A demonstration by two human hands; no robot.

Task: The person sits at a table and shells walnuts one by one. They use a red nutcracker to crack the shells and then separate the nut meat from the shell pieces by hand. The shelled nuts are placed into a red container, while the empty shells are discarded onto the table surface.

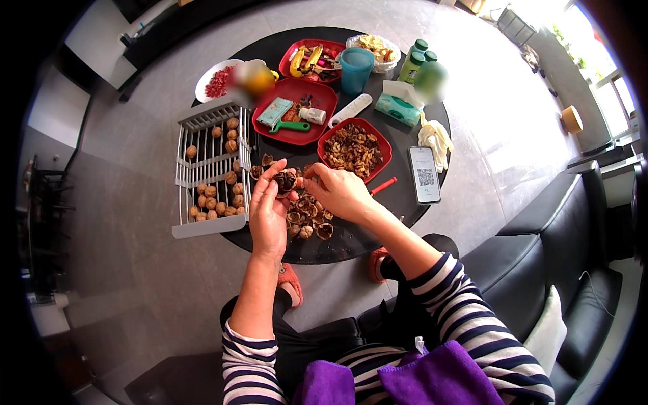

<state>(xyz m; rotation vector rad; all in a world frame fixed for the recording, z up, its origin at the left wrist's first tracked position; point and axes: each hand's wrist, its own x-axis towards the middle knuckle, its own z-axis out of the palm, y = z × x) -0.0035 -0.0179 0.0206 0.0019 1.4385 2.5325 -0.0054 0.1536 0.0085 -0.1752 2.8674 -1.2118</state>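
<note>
My left hand (pixel 271 215) holds a cracked walnut (pixel 284 181) upright between thumb and fingers, its dark inside facing up. Just right of it is my right hand (pixel 341 192), thumb and forefinger drawn together at the nut's edge; whether a bit of shell is pinched there cannot be made out. Beneath both hands, broken walnut shells (pixel 306 207) lie heaped on the round black table (pixel 364 238). Beyond my right hand, a red dish (pixel 387 152) is filled with walnut kernels (pixel 353 149). Whole walnuts (pixel 210 191) sit in a grey slatted rack (pixel 210 232) on the left.
A red-handled tool (pixel 383 186) and a lit phone (pixel 424 174) lie at right, near a tissue pack (pixel 399 104). Further back are a red tray (pixel 324 96) with a green peeler (pixel 291 126), a blue cup (pixel 356 71) and green-capped bottles (pixel 412 66). A black sofa (pixel 506 268) stands right.
</note>
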